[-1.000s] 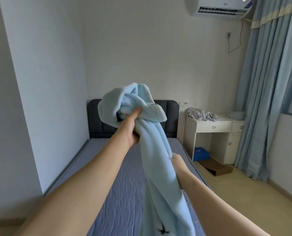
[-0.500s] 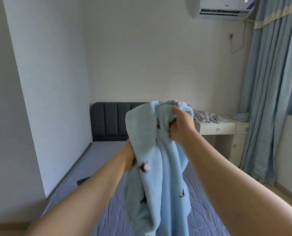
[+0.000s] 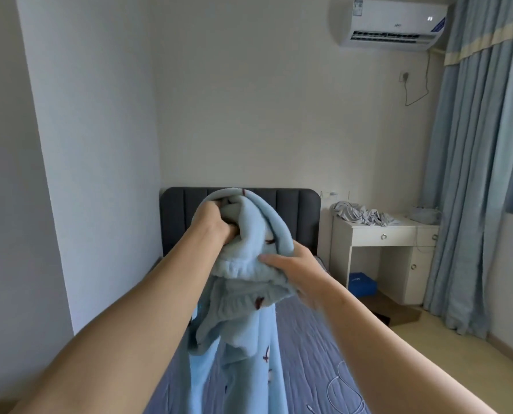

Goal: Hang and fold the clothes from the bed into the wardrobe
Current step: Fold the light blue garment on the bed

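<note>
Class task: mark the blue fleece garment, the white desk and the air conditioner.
blue fleece garment (image 3: 240, 306): head view, bunched middle folds.
white desk (image 3: 368, 236): head view, drawer front.
air conditioner (image 3: 392, 22): head view, front panel.

The light blue fleece garment (image 3: 255, 231) looks thick, plush and matt. The blue-grey quilted bed cover (image 3: 303, 369) is thin cloth with stitched ripples. The dark grey ribbed headboard (image 3: 180, 216) looks upholstered. The white painted counter (image 3: 365, 237) is smooth, with a shiny metal knob (image 3: 384, 236). The white plastic air conditioner (image 3: 398, 16) is glossy.
</note>
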{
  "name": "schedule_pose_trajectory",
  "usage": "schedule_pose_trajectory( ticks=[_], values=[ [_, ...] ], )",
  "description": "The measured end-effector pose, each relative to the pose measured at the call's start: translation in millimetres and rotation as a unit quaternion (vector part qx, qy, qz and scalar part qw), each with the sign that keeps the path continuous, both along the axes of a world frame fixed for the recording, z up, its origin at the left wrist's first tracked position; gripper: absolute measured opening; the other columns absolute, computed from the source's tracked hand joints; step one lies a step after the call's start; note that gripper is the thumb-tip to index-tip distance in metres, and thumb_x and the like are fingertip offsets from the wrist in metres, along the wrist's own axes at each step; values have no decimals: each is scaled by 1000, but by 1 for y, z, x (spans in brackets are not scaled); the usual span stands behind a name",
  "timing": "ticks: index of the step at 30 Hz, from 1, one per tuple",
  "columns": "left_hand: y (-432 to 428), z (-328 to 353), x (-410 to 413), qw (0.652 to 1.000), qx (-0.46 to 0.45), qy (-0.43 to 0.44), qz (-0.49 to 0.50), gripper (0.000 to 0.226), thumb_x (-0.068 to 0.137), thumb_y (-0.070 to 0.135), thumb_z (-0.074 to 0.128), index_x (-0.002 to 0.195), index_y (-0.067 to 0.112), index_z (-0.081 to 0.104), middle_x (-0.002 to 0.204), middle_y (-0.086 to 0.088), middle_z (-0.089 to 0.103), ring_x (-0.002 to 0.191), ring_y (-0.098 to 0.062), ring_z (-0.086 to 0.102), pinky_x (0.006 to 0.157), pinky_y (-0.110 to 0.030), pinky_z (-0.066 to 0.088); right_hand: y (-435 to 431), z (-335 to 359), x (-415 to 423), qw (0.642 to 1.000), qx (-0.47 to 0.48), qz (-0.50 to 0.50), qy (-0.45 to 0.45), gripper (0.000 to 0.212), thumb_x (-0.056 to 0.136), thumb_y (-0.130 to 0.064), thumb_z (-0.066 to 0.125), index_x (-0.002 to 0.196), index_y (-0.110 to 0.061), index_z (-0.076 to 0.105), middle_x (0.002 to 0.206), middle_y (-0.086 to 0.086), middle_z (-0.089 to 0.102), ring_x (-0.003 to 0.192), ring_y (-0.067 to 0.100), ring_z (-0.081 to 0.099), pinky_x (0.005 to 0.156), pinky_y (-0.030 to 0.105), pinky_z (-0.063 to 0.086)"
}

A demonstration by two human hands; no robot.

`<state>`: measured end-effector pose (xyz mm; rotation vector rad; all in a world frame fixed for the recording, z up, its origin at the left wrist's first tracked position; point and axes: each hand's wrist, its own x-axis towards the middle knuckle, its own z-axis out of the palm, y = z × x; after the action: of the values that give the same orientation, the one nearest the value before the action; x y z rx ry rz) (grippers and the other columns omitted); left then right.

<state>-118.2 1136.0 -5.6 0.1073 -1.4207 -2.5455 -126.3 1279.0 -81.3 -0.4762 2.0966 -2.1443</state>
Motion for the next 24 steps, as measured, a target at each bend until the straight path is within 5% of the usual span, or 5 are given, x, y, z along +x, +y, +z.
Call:
schedule_pose_trajectory(
  ticks=[6, 13, 18, 20, 24],
  values=[
    [-3, -19, 4, 973, -111, -33, -197, 36, 96, 38, 44, 89, 9, 66, 79, -10, 68, 79, -21, 62, 76, -31, 49, -11, 32, -8, 976, -214, -19, 27, 12, 92, -1, 48, 94, 4, 59, 78, 15, 63, 66, 21, 64, 56, 28, 53],
    [-15, -58, 17, 919, -247, 31, -307, 67, 80, 72, 39, 119, 20, 58, 104, 1, 68, 98, -12, 64, 87, -32, 52, -22, 31, -14, 961, -269, -66, -15, 19, 89, -4, 48, 72, -4, 58, 65, 10, 60, 60, 21, 61, 66, 32, 52],
    [-9, -79, 12, 900, -380, 48, -207, 49, 76, 27, 71, 120, 21, 53, 109, 3, 67, 101, -11, 64, 84, -28, 54, -25, 13, -18, 958, -265, -79, -70, 24, 93, -14, 50, 73, -4, 57, 69, 13, 63, 66, 23, 63, 72, 37, 53],
    [-4, -83, 7, 885, -447, 16, -130, 39, 74, 18, 68, 111, 20, 54, 97, 1, 65, 92, -13, 62, 74, -28, 51, -26, 8, -22, 967, -225, -97, -68, 11, 92, -16, 52, 94, -6, 56, 93, 16, 61, 84, 26, 63, 78, 39, 53],
    [-3, -88, 4, 917, -382, -34, -108, 47, 68, 28, 64, 112, 25, 48, 99, 1, 61, 92, -16, 58, 80, -33, 45, -21, 0, -15, 974, -178, -123, -65, 47, 94, -14, 52, 136, -27, 35, 120, 11, 50, 106, 25, 58, 88, 40, 52]
  ],
)
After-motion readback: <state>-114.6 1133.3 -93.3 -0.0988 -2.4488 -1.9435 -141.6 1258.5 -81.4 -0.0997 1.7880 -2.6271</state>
